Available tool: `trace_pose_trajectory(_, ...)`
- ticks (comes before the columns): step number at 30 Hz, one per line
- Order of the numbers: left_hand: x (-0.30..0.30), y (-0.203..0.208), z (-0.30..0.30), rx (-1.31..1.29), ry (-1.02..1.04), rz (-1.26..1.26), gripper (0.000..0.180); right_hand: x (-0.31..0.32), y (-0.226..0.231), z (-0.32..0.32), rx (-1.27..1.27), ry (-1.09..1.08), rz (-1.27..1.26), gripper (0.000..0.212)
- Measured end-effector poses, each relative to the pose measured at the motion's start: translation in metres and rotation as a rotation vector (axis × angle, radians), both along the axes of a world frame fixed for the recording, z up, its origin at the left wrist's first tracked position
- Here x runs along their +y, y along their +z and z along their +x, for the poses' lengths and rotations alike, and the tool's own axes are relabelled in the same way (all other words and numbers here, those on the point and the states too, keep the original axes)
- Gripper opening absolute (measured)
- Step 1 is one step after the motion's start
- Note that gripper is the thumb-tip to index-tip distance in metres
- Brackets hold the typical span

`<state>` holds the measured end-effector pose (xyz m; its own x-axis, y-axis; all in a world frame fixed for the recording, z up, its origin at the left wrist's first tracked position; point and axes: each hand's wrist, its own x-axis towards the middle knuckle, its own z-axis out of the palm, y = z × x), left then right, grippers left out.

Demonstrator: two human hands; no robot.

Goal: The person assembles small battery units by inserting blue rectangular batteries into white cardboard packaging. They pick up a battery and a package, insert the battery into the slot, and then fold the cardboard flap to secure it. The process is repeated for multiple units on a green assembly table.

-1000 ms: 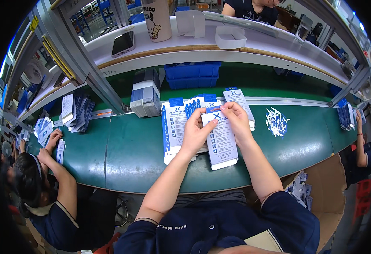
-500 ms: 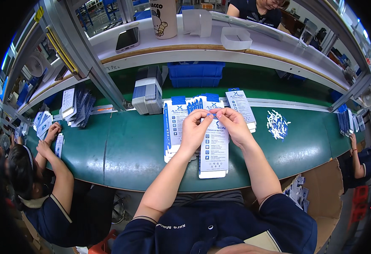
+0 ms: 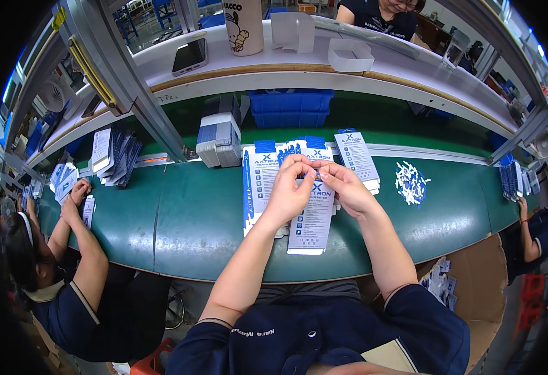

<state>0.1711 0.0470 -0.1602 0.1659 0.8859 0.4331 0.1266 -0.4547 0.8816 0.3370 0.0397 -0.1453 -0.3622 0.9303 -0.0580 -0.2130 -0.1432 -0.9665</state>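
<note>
A flat white and blue carton [image 3: 309,225] hangs from my fingertips, slightly tilted, its lower end toward me. My left hand [image 3: 291,192] is closed in a pinch at the carton's top edge. From the other side, my right hand [image 3: 351,192] pinches the same top edge, thumbs and fingertips almost touching. My fingers hide most of the top tab. Behind and beside my hands lie piles of like flat cartons [image 3: 259,187], with another stack [image 3: 356,159] to the right. A heap of small white and blue paper strips [image 3: 411,183] lies right of my right hand.
A banded stack of cartons [image 3: 218,140] and a blue bin [image 3: 291,111] stand at the back under a shelf [image 3: 274,70] holding a phone and a cup. A co-worker [image 3: 68,269] sits at left. An open cardboard box [image 3: 474,287] stands at lower right.
The carton has tilted, its lower end shifting slightly left and away from me. Both hands keep their pinch at the top. The co-worker at left has moved a little.
</note>
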Motion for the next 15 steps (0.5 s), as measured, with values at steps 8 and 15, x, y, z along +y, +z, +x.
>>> trace_pose_trajectory(8, 0.004, -0.002, -0.007, -0.175, -0.157, -0.159, 0.008, 0.003, 0.003, 0.005, 0.171, 0.084, -0.150, 0.019)
trace_pose_trajectory(15, 0.002, -0.001, -0.005, -0.368, -0.220, -0.308, 0.012, -0.001, 0.009, 0.003, 0.113, -0.057, -0.018, 0.017)
